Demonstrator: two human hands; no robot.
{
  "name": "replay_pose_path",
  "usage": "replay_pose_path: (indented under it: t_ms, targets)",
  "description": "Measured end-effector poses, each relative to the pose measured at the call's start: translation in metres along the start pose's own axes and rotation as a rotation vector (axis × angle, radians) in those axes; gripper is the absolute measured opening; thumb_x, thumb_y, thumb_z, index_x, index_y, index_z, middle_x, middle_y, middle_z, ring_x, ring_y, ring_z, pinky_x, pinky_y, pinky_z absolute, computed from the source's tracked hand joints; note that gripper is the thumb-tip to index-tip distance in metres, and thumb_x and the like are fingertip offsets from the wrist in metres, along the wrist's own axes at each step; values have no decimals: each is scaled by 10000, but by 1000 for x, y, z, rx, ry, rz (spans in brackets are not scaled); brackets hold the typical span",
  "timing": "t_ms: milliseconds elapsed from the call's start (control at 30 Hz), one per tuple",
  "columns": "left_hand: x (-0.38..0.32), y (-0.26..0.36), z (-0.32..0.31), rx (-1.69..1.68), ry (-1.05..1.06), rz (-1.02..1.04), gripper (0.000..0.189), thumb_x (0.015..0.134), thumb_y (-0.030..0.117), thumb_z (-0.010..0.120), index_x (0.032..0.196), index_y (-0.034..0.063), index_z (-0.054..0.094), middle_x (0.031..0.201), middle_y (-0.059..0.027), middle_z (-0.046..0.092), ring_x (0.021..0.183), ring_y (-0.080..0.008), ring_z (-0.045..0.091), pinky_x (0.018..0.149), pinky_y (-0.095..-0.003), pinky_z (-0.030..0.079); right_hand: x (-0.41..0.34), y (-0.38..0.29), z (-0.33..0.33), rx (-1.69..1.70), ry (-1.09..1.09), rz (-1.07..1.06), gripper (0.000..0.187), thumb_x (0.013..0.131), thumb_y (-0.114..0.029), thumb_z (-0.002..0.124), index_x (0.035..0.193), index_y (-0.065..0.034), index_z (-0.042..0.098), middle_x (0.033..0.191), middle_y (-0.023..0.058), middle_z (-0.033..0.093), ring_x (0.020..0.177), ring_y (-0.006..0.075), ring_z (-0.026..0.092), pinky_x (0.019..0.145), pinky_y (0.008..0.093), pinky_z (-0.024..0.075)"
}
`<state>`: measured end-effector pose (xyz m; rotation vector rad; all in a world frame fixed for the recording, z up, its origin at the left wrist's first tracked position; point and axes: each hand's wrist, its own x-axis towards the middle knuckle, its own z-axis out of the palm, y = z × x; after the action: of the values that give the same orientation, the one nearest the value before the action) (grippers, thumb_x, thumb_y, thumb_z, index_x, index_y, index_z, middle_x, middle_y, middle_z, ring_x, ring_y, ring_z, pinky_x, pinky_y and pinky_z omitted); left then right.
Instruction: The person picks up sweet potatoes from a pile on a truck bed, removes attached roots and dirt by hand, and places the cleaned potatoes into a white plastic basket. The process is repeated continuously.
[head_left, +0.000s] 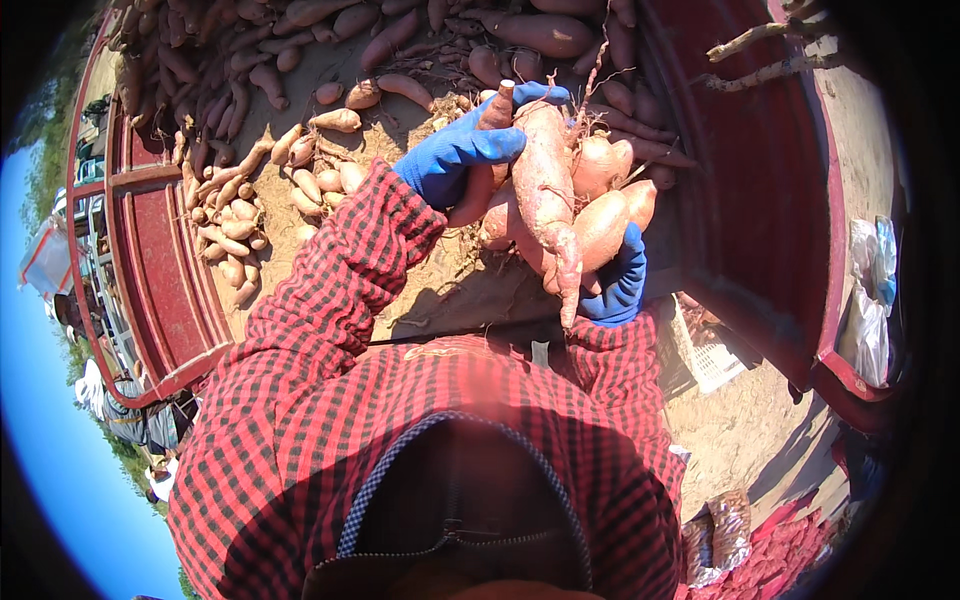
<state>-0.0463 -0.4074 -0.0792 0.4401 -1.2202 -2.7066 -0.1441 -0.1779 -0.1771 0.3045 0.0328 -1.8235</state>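
A heap of several sweet potatoes (544, 169) with stringy roots is gathered between my two blue-gloved hands. My left hand (469, 150) curls around a slender sweet potato (496, 109) on the near left side of the heap, its thumb across the front. Beneath the lower right of the bunch, my right hand (621, 281) cups the sweet potatoes, its fingers partly hidden by them. The largest one hangs its tapered tip down between my wrists. Below, the sandy truck bed (420, 300) shows in sunlight.
Many sweet potatoes (300, 37) cover the bed's far part, and a pile of small ones (236, 225) lies left. Red metal side walls (169, 277) (750, 187) flank the bed. A white plastic crate (716, 364) stands below on the right. People (135, 412) are outside, left.
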Motion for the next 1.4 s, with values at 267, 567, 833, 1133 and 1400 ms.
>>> replay_pose_path:
  t_ms: [267, 567, 833, 1133, 1400]
  targets:
    - [-56, -18, 24, -122, -39, 10, 644, 892, 182, 706, 1469, 80, 439, 1387, -49, 523, 1252, -186, 511, 1105, -323, 368, -34, 26, -50, -9, 156, 1, 562, 920, -352, 694, 1402, -112, 532, 1341, 116, 625, 1196, 295, 623, 1022, 512, 508]
    - [-77, -73, 101, 102, -151, -137, 705, 850, 171, 738, 1478, 93, 427, 1413, -43, 490, 1247, -182, 508, 1101, -326, 372, -134, 21, -74, -85, 186, -299, 594, 926, -373, 673, 1427, -113, 488, 1368, 125, 586, 1221, 296, 591, 1041, 510, 482]
    - [-42, -154, 215, -52, -314, -587, 732, 819, 29, 778, 1464, 121, 444, 1352, -39, 502, 1253, -168, 492, 1094, -322, 387, -275, -5, -99, -107, 375, -622, 632, 941, -393, 649, 1460, -104, 432, 1415, 133, 532, 1262, 296, 549, 1070, 502, 449]
    - [76, -285, 336, 115, -557, -618, 701, 894, 171, 763, 1495, 93, 410, 1310, -71, 543, 1223, -162, 517, 1065, -326, 418, -361, -114, -108, -133, 364, -1025, 677, 958, -416, 621, 1498, -94, 370, 1468, 142, 473, 1309, 296, 501, 1102, 492, 413]
    - [184, -408, 351, 860, -341, 1, 871, 887, 323, 778, 1557, 27, 305, 1446, -179, 503, 1339, -226, 487, 1088, -350, 421, -378, -226, -118, -171, 307, -1198, 718, 973, -436, 596, 1531, -85, 314, 1515, 150, 420, 1350, 297, 459, 1131, 483, 380]
